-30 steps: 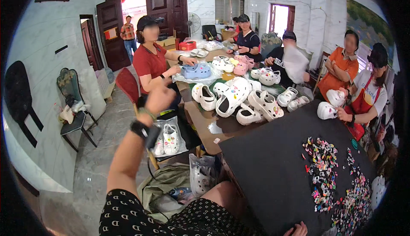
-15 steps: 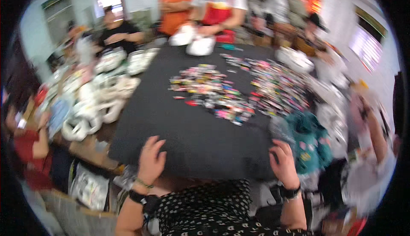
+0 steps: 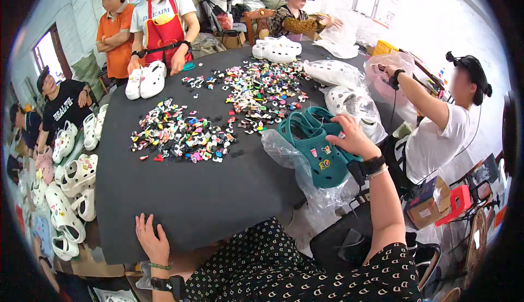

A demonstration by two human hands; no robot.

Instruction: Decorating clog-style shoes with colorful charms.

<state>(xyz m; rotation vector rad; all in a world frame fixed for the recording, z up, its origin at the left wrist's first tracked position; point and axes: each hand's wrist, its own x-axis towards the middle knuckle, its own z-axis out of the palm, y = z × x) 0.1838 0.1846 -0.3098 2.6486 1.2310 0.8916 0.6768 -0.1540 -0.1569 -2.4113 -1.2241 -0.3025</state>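
My left hand lies open on the near left part of the black-topped table, with fingers spread and nothing in it. At the table's right edge, a pair of teal clogs rests on a clear plastic bag, with a few small charms fixed to the clog facing me. My right hand is over those clogs, thumb and fingers apart and curved beside the upper clog. Whether the fingertips press on it is hard to tell. Loose colourful shoe charms lie heaped in the middle, with another heap behind.
White clogs crowd the left side. Bagged white clogs line the right edge. Across the table, a person in a red apron holds white clogs. At right, a person in a white shirt handles a pink bag.
My view has swung to the right. My right hand has moved from the table's near edge onto the teal clogs; my left hand stays open at the table's near left.
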